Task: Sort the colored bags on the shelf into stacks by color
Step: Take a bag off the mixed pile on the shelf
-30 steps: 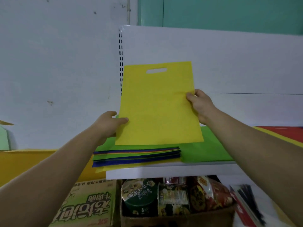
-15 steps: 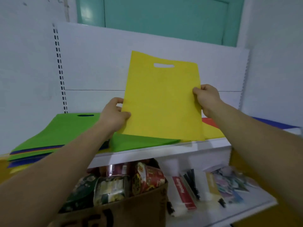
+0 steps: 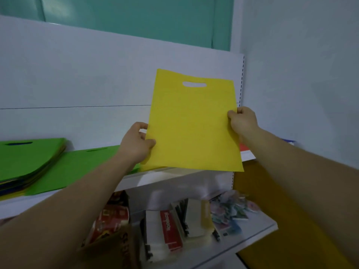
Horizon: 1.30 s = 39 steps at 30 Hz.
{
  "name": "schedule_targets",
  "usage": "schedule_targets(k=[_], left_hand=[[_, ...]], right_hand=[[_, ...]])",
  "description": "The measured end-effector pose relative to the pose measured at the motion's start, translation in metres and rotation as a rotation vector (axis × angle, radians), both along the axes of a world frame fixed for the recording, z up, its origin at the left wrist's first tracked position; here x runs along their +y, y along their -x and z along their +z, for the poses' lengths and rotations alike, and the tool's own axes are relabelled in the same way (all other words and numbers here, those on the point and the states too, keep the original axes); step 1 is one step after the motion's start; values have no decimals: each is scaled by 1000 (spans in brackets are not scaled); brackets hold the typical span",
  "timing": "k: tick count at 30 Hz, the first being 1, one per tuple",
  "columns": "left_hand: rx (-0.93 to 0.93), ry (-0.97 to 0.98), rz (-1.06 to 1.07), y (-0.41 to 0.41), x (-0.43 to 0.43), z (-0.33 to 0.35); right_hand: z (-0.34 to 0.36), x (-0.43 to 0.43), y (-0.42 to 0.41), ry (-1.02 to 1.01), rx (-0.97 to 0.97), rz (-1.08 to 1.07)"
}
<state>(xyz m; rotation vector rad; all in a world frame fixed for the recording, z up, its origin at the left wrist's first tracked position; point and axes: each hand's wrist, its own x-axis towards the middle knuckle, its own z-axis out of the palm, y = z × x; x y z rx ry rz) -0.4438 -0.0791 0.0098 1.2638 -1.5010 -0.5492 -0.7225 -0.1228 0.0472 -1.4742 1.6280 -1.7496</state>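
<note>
Head view. The yellow bag (image 3: 192, 123) is held upright in the air between both hands, handle slot uppermost. The left hand (image 3: 136, 144) pinches its left edge, thumb on the near face and fingers curled behind. The right hand (image 3: 242, 121) grips the right edge in the same way. Over the last second the bag has travelled from above the mixed stack (image 3: 29, 162), now well to the left of the left hand, past the flat green bag (image 3: 81, 167) to the right end of the shelf (image 3: 165, 177). A red bag (image 3: 243, 147) shows just below the right hand. The bag thus appears ready to be laid on a sorted pile, while the mixed stack remains to be sorted.
</note>
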Motion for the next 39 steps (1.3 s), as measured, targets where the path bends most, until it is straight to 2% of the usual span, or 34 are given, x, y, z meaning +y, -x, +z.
schedule_targets(k=[4, 10, 13, 18, 22, 25, 28, 31, 35, 39], left_hand=[[-26, -40, 17, -6, -26, 0], [-97, -145, 61, -35, -68, -5], [-222, -172, 87, -45, -83, -8], [-543, -194, 147, -45, -94, -20], [-702, -234, 179, -35, -99, -25], [-820, -304, 215, -27, -97, -27], [-935, -407, 239, -16, -94, -30], [-956, -410, 245, -5, -89, -30], [-867, -481, 97, 6, -77, -29], [-921, -562, 62, 12, -69, -32]], right_hand=[[-3, -34, -7, -3, 4, 21], [-9, -101, -40, -89, 115, 69], [-18, -130, -54, -148, 180, 99], [-31, -165, -64, -258, 248, 164], [-41, -188, -60, -325, 333, 217], [-47, -196, -56, -380, 511, 276], [-53, -201, -50, -434, 847, 348], [-64, -200, -47, -420, 1116, 397], [-73, -196, -45, -436, 1175, 569], [-76, -194, -45, -423, 1210, 602]])
